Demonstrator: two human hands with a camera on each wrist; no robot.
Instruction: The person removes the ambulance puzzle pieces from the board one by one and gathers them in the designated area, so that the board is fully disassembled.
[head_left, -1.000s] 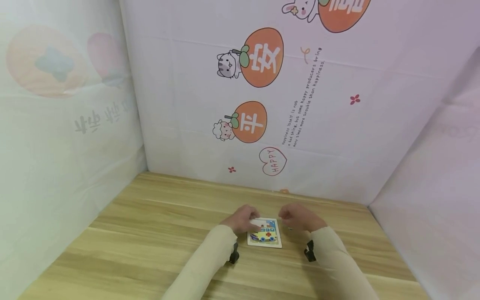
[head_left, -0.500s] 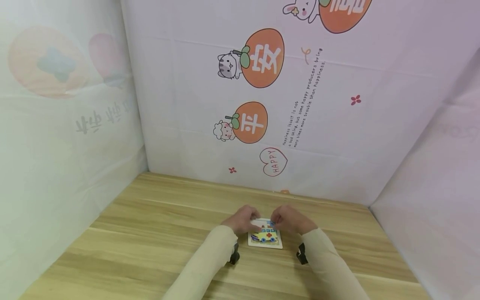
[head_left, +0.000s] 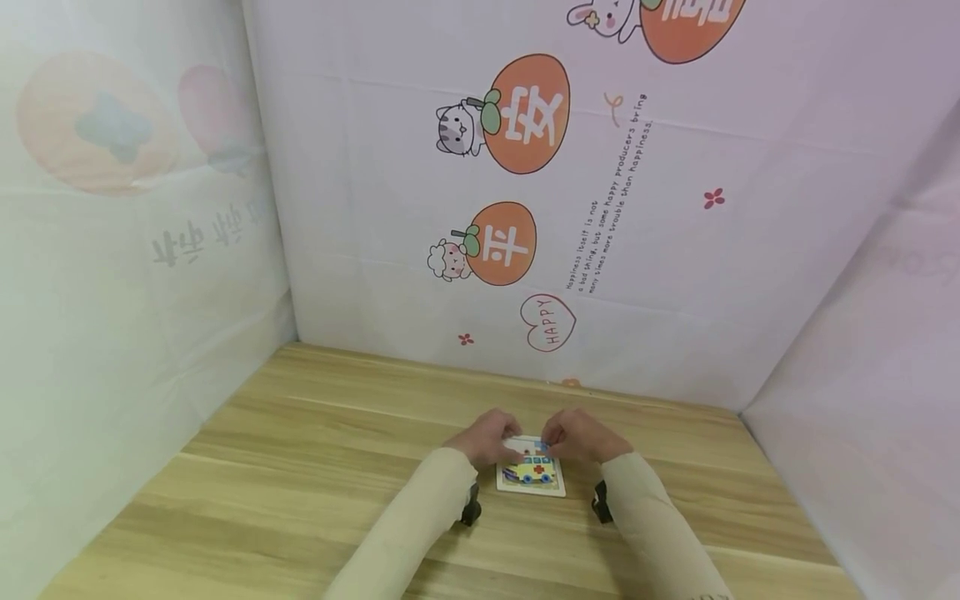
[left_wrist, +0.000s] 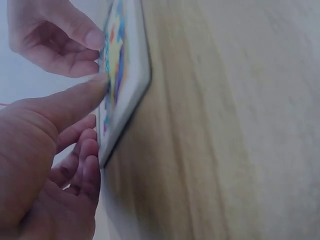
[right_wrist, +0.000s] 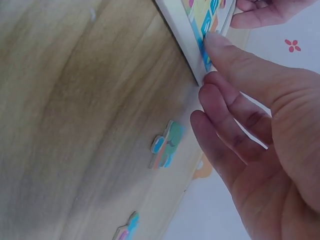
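A white-framed jigsaw puzzle board (head_left: 531, 492) lies on the wooden table, its picture a yellow vehicle with a red cross and blue wheels. My left hand (head_left: 486, 437) holds its far left part, thumb on the picture and fingers curled against the outer edge. At the far right corner, my right hand (head_left: 587, 437) has its thumb on a blue puzzle piece (right_wrist: 205, 56), with the index fingertip right at the board's corner. That piece is partly covered by the thumb. In the left wrist view, both thumbs (left_wrist: 90, 92) come close together over the picture.
Two loose puzzle pieces lie on the table beyond the right hand: a green and blue one (right_wrist: 171, 142) and a pink and blue one (right_wrist: 129, 227). A printed white cloth wall (head_left: 420, 317) rises behind the table (head_left: 315, 467), with more cloth at both sides.
My right hand has moved left from beside the board onto its far right corner and has stayed there since. The left hand and the board have hardly moved.
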